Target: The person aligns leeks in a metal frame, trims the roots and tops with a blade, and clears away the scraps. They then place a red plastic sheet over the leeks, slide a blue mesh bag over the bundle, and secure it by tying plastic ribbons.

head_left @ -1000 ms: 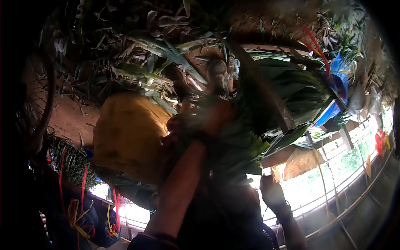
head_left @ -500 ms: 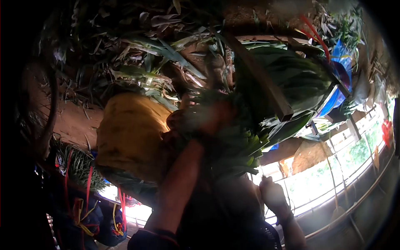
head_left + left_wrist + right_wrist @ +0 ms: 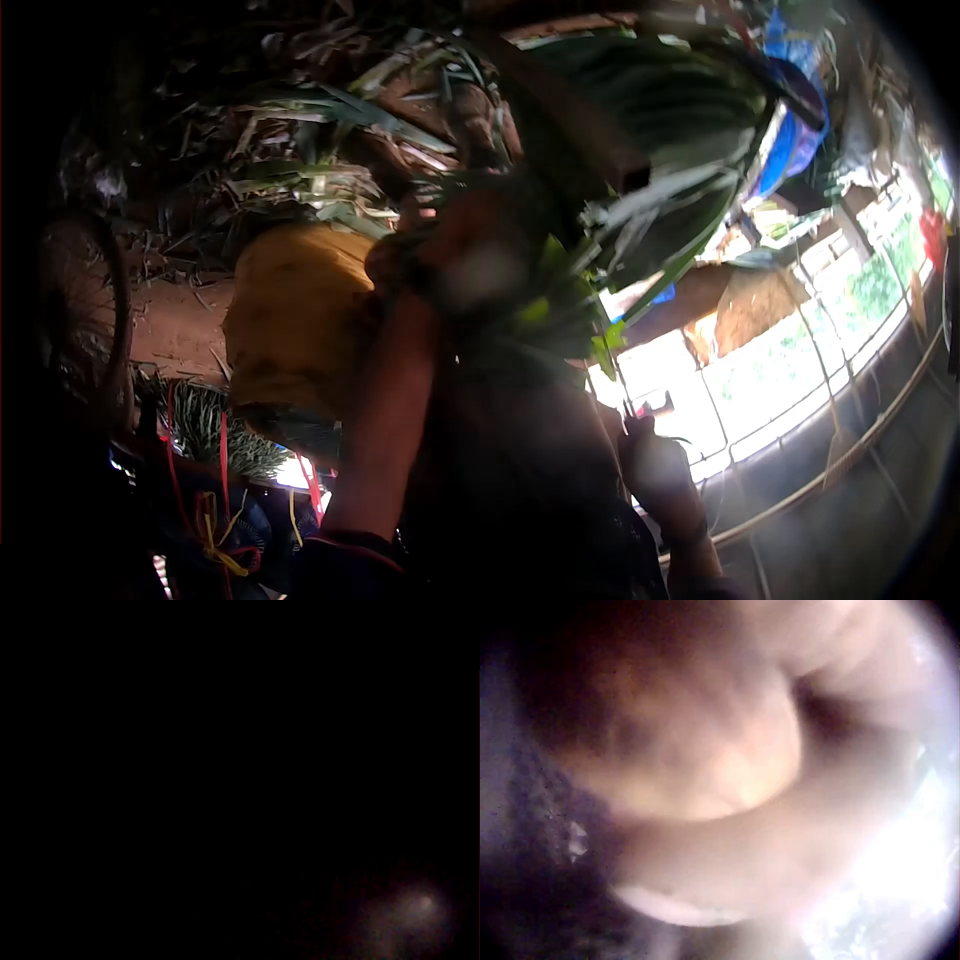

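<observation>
In the head view my left arm reaches up from the bottom. My left hand [image 3: 470, 235], dark and blurred, grips a bundle of long green leaves [image 3: 560, 300] over my lap; its fingertips are hidden. The left wrist view is almost black. Lower right, my right hand [image 3: 657, 470] is curled into a fist, pinching a thin dark strand [image 3: 618, 365] that runs up toward the leaf tips. The right wrist view shows the curled fingers and thumb [image 3: 727, 855] very close and blurred.
A yellow cloth-like bundle [image 3: 295, 315] stands left of my left arm. Right of the hands, a large pile of broad green leaves [image 3: 650, 110] lies behind a dark bar. Leaf scraps [image 3: 320, 185] cover the ground. A wire fence [image 3: 780, 400] stands at right.
My left hand has shifted left and slightly up in the view. The right hand stays low at right, still curled. The leaf pile has moved left and up as the view turned.
</observation>
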A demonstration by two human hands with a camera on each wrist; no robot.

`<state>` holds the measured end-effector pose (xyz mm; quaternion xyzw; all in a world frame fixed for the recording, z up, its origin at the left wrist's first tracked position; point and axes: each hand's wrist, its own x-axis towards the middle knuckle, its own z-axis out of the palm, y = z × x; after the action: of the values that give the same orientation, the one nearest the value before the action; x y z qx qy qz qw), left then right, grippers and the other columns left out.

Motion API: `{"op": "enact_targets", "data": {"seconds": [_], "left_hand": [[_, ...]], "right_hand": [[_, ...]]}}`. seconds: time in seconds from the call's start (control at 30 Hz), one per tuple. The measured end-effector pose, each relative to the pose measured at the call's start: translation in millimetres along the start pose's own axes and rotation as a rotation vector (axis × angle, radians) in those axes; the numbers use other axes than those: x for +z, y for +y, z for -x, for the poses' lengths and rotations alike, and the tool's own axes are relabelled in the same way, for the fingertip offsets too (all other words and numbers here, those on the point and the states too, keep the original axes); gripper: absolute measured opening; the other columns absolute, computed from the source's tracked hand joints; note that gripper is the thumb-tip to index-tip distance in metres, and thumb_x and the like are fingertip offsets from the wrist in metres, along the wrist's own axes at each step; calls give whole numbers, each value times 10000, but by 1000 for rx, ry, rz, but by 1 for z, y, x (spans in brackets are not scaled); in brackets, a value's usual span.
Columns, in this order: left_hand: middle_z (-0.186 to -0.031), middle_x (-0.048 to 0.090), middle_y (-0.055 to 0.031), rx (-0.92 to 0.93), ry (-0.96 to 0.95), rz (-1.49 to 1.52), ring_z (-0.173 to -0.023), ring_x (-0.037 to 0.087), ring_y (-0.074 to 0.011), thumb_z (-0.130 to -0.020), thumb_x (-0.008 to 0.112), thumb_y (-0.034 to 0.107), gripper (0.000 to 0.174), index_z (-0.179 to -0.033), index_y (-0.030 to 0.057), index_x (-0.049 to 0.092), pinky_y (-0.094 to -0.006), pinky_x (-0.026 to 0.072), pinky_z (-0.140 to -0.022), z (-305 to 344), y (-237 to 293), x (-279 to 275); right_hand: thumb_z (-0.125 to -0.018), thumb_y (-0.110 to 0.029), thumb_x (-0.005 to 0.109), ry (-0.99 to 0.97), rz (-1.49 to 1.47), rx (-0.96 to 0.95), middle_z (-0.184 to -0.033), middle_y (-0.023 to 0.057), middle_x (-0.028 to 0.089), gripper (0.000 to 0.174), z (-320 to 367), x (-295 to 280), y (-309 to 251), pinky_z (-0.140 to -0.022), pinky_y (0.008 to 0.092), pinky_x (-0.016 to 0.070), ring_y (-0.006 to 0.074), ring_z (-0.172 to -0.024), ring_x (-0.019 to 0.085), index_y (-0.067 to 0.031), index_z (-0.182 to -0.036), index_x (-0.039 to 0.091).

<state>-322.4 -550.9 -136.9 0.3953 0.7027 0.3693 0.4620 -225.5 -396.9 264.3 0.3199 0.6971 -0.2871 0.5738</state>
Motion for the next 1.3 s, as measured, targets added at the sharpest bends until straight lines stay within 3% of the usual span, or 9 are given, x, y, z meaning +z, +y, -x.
{"op": "enact_targets", "data": {"seconds": [0.23,0.4,0.47,0.5,0.77,0.83,0.9,0.97,1.3], "left_hand": [[-1102,620,-141,-66,-132,-64,-1005,600,-252,-977,428,260,329,-1157,29,579,-375,481,-876,1,-11,-19],[-1120,610,-143,-104,-164,-84,-1027,588,-250,-974,432,258,333,-1171,26,568,-375,474,-887,15,-17,-24],[-1128,606,-144,-126,-194,-85,-1036,583,-249,-972,434,257,335,-1177,25,564,-375,472,-891,22,-7,-30],[-1132,604,-145,-145,-228,-85,-1041,580,-248,-972,435,256,336,-1179,25,562,-375,470,-894,29,3,-34],[-1162,588,-149,-335,-136,-89,-1077,560,-244,-966,443,253,347,-1202,20,544,-374,460,-912,19,-16,-49],[-1169,584,-150,-388,-49,-110,-1086,555,-243,-965,445,252,350,-1208,19,540,-374,457,-917,9,-41,-46],[-1177,580,-151,-402,-51,-86,-1095,550,-242,-964,446,252,353,-1213,18,535,-374,455,-921,17,-33,-45],[-1184,576,-152,-405,-95,-53,-1104,546,-241,-962,448,251,357,-1219,17,531,-374,452,-926,40,-4,-53],[-1222,556,-156,-465,37,-25,-1149,521,-237,-955,458,247,379,-1247,12,509,-373,439,-949,3,-47,-12]], "right_hand": [[-887,-97,535,3,-296,167,-571,138,495,256,32,102,40,-402,415,388,333,-437,491,-9,-1085,400],[-901,-111,526,221,-422,306,-822,181,622,138,-45,172,91,-526,431,483,359,-646,624,-17,-1000,548],[-958,-149,478,355,-209,9,-777,175,613,198,-91,183,106,-490,460,450,368,-598,608,-21,-1106,504],[-963,-131,485,228,-314,251,-792,255,580,133,-118,182,101,-540,518,414,479,-708,551,-37,-1043,435],[-928,-168,545,530,0,-479,-910,270,603,272,-195,233,132,-687,504,461,447,-861,595,-27,-1156,496],[-916,-175,562,525,-552,-27,-992,271,596,260,-220,265,138,-762,489,455,433,-938,581,-5,-1111,531],[-914,-177,571,458,-630,-433,-1021,272,588,261,-220,267,162,-750,478,455,442,-927,573,12,-1091,536],[-914,-243,570,151,-743,353,-933,256,596,303,-208,208,107,-723,459,462,438,-858,578,15,-1070,538],[-968,-142,450,265,-286,-46,-973,258,588,253,-162,193,115,-742,449,469,398,-878,585,-4,-1166,528]]}}
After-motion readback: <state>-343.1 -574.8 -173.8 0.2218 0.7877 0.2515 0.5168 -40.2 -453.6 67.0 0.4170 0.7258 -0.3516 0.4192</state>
